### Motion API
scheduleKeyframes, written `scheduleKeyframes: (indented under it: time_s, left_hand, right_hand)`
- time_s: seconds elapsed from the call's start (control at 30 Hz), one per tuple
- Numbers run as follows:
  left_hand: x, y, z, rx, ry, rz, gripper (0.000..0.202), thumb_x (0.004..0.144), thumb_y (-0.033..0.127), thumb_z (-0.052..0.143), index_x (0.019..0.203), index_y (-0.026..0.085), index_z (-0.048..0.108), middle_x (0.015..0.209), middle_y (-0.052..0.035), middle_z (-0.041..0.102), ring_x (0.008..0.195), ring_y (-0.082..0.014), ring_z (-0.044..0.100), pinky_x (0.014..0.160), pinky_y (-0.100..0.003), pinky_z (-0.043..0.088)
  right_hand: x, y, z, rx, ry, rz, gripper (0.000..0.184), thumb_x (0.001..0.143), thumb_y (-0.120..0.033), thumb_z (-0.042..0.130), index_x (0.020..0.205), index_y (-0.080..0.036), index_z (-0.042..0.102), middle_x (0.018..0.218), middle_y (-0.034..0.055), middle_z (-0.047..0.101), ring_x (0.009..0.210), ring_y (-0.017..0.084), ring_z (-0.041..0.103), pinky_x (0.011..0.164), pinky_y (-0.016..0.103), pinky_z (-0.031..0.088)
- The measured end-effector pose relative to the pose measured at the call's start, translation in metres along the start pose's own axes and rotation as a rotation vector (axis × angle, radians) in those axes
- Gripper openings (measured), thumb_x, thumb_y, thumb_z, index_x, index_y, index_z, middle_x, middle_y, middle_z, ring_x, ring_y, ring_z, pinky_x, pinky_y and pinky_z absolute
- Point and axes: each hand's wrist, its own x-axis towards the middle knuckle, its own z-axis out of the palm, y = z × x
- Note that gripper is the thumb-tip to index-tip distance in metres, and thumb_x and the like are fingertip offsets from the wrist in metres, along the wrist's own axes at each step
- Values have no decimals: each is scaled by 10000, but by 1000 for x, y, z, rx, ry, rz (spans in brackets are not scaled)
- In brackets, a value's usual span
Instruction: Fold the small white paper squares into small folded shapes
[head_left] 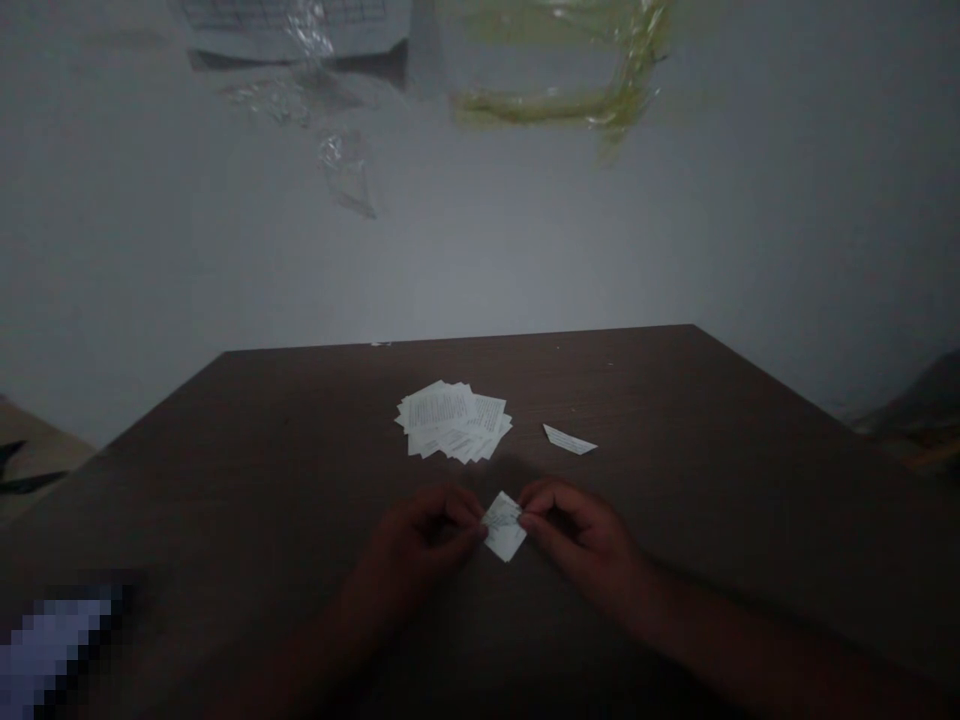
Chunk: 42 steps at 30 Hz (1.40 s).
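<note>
Between my two hands is a small folded piece of printed paper, turned so that it looks like a diamond. My left hand pinches its left corner between thumb and fingers. At the opposite corner, my right hand grips it the same way. Just beyond my hands lies a fanned-out pile of printed paper squares. To the right of that pile rests a single folded strip of printed paper with pointed ends.
The brown wooden table meets a pale wall at the back. Clear and yellow tape sticks to the wall above. A pixelated bright object lies at the lower left. Dark items stand past the right edge.
</note>
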Motion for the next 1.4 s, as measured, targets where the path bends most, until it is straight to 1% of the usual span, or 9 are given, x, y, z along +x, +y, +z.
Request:
scheduleKeyframes:
  time_s: [0.2, 0.33, 0.6, 0.77, 0.87, 1.03, 1.13, 1.27, 1.4]
  left_hand:
    - [-3, -18, 9, -94, 71, -60, 401, 867, 562, 995, 764, 263, 748, 1021, -98, 900, 980, -327, 830, 981, -470, 677]
    - [-6, -18, 11, -115, 62, -105, 440, 843, 584, 1024, 758, 261, 736, 1018, -95, 890, 980, -325, 831, 966, -461, 675]
    - [-2, -16, 9, -198, 49, -231, 481, 717, 564, 1109, 825, 257, 755, 968, -57, 879, 935, -293, 789, 891, -404, 613]
    - [-6, 4, 5, -162, 59, -320, 435, 776, 558, 1090, 855, 247, 796, 946, -47, 854, 906, -274, 743, 851, -370, 546]
    - [-8, 10, 6, -170, 66, -326, 419, 778, 536, 1092, 852, 248, 796, 940, -45, 841, 902, -279, 745, 849, -372, 544]
    - [-3, -1, 8, -168, 81, -276, 455, 747, 564, 1088, 794, 258, 755, 929, -61, 848, 903, -293, 752, 857, -389, 568]
    - [-2, -5, 7, -142, 74, -267, 467, 758, 606, 1072, 805, 261, 761, 929, -62, 852, 905, -297, 751, 861, -394, 579]
    - [-4, -1, 4, -111, 30, -281, 475, 801, 631, 1065, 874, 256, 784, 970, -51, 857, 954, -295, 762, 874, -378, 576]
    - [-4, 1, 4, -92, 8, -312, 458, 822, 602, 1062, 899, 249, 781, 978, -48, 855, 966, -292, 766, 865, -367, 561]
  right_hand:
    - [-6, -2, 5, 84, 39, 107, 279, 1134, -507, 953, 1002, -287, 844, 1062, 59, 877, 986, 256, 829, 908, 387, 672]
    - [-8, -4, 8, 134, 60, 151, 335, 1096, -536, 986, 969, -281, 811, 1027, 59, 854, 932, 247, 795, 846, 371, 661]
    - [-6, -7, 15, 255, 141, 191, 465, 1007, -542, 1073, 965, -295, 681, 1010, 25, 827, 918, 229, 781, 852, 366, 682]
    - [-5, -5, 14, 237, 149, 187, 489, 1024, -574, 1059, 940, -291, 669, 1012, 34, 835, 936, 235, 789, 860, 370, 678]
    - [-5, -2, 13, 227, 144, 176, 506, 1025, -606, 1061, 931, -290, 677, 998, 32, 833, 918, 233, 782, 851, 371, 671]
    - [-6, -3, 14, 235, 139, 169, 533, 1032, -668, 1056, 933, -289, 695, 1010, 38, 846, 916, 235, 786, 837, 372, 665]
    - [-6, -5, 13, 244, 138, 176, 545, 1028, -682, 1061, 934, -290, 696, 1010, 39, 851, 930, 239, 795, 865, 380, 678]
    - [-6, -8, 13, 250, 138, 194, 565, 1021, -695, 1067, 920, -286, 689, 1019, 42, 857, 947, 238, 804, 878, 374, 682]
    - [-5, -9, 13, 258, 143, 201, 584, 1003, -708, 1075, 910, -287, 680, 1013, 39, 849, 937, 239, 800, 853, 369, 682]
